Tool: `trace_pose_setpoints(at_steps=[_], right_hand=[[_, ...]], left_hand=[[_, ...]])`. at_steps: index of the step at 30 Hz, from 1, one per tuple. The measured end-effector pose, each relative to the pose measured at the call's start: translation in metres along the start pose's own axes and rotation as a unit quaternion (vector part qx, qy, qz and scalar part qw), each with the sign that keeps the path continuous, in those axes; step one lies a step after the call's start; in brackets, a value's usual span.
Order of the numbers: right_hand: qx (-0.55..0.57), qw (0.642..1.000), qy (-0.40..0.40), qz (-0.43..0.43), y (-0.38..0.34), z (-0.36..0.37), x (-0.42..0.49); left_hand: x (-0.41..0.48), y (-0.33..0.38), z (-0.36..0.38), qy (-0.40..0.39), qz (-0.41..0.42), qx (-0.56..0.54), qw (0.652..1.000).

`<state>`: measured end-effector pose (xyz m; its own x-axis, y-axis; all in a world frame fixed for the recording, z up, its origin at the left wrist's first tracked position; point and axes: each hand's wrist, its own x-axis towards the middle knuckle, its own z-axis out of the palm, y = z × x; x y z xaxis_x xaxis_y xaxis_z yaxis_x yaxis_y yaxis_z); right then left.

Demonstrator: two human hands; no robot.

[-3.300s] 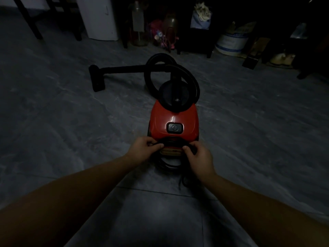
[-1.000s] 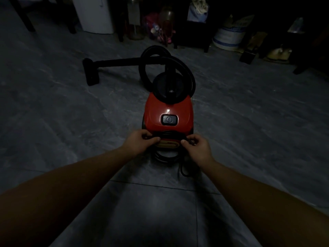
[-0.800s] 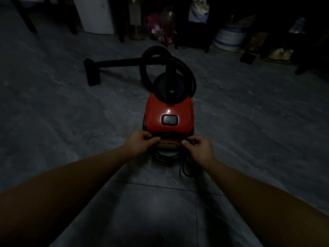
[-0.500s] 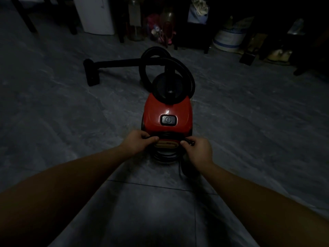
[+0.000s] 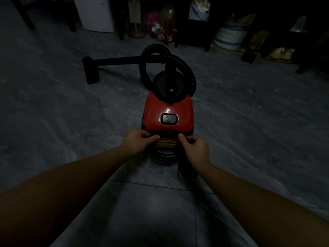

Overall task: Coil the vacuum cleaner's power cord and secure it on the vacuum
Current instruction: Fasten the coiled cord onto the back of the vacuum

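Note:
A red canister vacuum (image 5: 167,111) with a black power button stands on the dark tiled floor, its rear end facing me. The black power cord (image 5: 164,156) hangs in several loops at that rear end, and a loose strand trails down to the floor under my right wrist. My left hand (image 5: 138,140) pinches the coil at the rear's left side. At the right side, my right hand (image 5: 195,146) pinches the cord. Both hands press against the vacuum's back edge, and the scene is dim.
The black hose (image 5: 167,63) loops over the vacuum's front, and its wand runs left to a floor nozzle (image 5: 91,70). Along the far wall stand a white cabinet (image 5: 97,14), bottles, dark furniture legs and a white tub (image 5: 229,37). Grey floor (image 5: 249,122) lies on both sides.
Almost nothing differs. Both hands stay on the cord coil at the vacuum's rear, with only small finger shifts and a slight camera drift.

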<state>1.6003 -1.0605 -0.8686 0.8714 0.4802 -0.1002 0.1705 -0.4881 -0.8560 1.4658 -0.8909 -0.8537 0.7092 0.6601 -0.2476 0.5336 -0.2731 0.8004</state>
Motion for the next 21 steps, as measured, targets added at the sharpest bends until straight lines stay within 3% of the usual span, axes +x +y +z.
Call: trace_pose_setpoints(at_steps=[5,13,21], right_hand=[[0.071,0.995,-0.023,0.064,0.005,0.0,0.013],[0.048,0.991,-0.021,0.12,0.004,0.001,0.023],[0.101,0.983,-0.024,0.151,0.002,0.002,0.02]], left_hand=[[0.003,-0.004,-0.002,-0.007,-0.002,-0.012,1.0],[0.007,-0.008,-0.001,-0.017,-0.023,-0.067,0.997],[-0.003,-0.004,0.006,0.028,-0.02,-0.073,0.997]])
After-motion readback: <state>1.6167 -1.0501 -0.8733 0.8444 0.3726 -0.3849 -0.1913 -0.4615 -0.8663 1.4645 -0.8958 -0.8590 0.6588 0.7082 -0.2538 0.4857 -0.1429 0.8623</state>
